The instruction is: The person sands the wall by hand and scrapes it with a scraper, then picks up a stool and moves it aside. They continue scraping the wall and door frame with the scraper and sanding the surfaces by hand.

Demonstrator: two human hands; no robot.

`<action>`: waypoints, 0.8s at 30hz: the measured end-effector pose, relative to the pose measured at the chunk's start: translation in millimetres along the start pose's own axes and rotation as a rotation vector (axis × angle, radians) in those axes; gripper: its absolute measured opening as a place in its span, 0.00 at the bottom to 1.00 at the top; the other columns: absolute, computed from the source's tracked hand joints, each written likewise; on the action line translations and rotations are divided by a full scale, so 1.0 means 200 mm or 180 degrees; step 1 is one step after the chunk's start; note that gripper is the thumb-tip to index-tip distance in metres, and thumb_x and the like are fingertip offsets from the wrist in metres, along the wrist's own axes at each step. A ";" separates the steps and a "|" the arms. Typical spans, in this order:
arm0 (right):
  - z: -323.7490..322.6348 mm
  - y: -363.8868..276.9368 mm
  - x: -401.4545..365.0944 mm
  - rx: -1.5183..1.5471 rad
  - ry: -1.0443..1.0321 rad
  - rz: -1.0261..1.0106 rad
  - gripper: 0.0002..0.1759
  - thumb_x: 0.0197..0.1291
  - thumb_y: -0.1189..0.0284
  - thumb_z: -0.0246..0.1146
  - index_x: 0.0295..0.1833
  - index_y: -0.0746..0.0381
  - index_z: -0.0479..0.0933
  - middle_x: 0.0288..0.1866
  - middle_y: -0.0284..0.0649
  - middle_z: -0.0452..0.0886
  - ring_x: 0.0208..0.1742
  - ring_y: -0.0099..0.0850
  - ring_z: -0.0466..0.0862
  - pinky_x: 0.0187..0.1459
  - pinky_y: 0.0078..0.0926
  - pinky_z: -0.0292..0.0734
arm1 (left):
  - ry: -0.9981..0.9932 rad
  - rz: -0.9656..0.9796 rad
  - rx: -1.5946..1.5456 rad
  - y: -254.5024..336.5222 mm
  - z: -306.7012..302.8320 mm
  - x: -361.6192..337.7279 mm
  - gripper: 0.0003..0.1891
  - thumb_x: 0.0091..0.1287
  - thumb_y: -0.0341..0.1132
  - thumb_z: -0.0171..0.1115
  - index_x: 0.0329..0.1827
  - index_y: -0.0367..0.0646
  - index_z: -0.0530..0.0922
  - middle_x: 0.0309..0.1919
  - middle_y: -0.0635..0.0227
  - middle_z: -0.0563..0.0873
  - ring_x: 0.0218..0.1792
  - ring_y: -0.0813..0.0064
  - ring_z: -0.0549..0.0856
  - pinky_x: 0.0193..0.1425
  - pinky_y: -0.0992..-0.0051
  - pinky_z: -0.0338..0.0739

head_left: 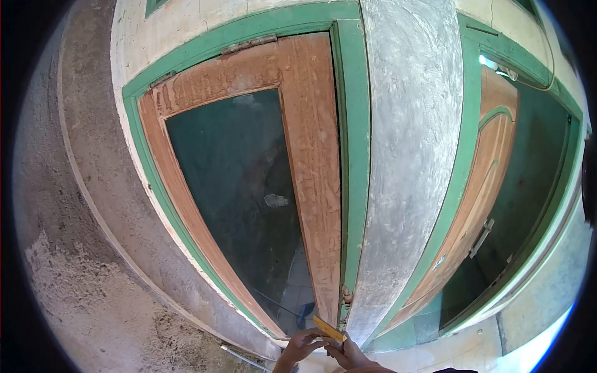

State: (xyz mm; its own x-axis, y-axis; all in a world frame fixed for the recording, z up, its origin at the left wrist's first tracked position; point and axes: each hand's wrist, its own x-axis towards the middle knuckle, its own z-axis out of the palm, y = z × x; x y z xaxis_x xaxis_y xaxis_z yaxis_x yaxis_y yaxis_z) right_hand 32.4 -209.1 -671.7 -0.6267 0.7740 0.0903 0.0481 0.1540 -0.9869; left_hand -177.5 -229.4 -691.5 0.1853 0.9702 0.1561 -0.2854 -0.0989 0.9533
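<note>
A person's right hand (pixel 351 355) grips a flat yellow piece (pixel 327 327) in front of the lower corner of a brown-framed window (pixel 316 186) beside a gray pillar (pixel 410 137), the left hand (pixel 303 343) meeting it, fingers bent, its exact hold unclear.

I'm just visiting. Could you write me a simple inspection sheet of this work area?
Surface: upright wooden panel in a green frame, its wood patchy.
Job's things: yellow strip, near the panel's lower end in view.
Clutter: small blue item low down; pale rod at lower left.
Hands: left hand and right hand meet at the strip; each one's grip unclear.
Cables: thin line, probably a cable, upper right.
Surroundings: grey pillar; second wooden door; rough ground.
</note>
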 end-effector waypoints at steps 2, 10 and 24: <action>0.00 0.00 0.00 -0.0078 -0.0056 0.0013 0.27 0.77 0.77 0.60 0.71 0.70 0.53 0.46 0.48 0.82 0.41 0.33 0.83 0.41 0.35 0.81 | -0.0081 0.0062 -0.0141 -0.03 -0.02 0.03 0.15 0.69 0.17 0.68 0.58 0.27 0.80 0.54 0.55 0.87 0.58 0.66 0.86 0.67 0.69 0.82; -0.01 -0.04 -0.02 0.0293 -0.0256 -0.0018 0.20 0.80 0.76 0.53 0.69 0.69 0.58 0.46 0.43 0.78 0.43 0.30 0.80 0.44 0.33 0.80 | -0.0573 -0.0350 -0.0422 -0.06 -0.08 0.10 0.16 0.71 0.20 0.68 0.60 0.27 0.80 0.54 0.56 0.88 0.53 0.66 0.88 0.61 0.69 0.84; 0.05 -0.08 0.03 0.0687 0.1236 -0.0112 0.49 0.61 0.19 0.40 0.47 0.56 0.77 0.22 0.24 0.64 0.21 0.19 0.60 0.24 0.24 0.50 | 0.0402 -0.0275 0.0250 -0.07 0.03 0.14 0.16 0.63 0.21 0.76 0.54 0.32 0.85 0.45 0.60 0.92 0.50 0.73 0.89 0.59 0.72 0.83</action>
State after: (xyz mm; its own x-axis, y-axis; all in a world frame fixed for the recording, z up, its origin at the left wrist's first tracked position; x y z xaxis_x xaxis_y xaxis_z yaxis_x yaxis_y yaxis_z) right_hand 20.1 -214.2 -655.9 -0.2844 0.9502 0.1271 -0.1574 0.0845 -0.9839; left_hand -162.2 -202.5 -698.7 0.0848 0.9955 0.0435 -0.1982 -0.0259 0.9798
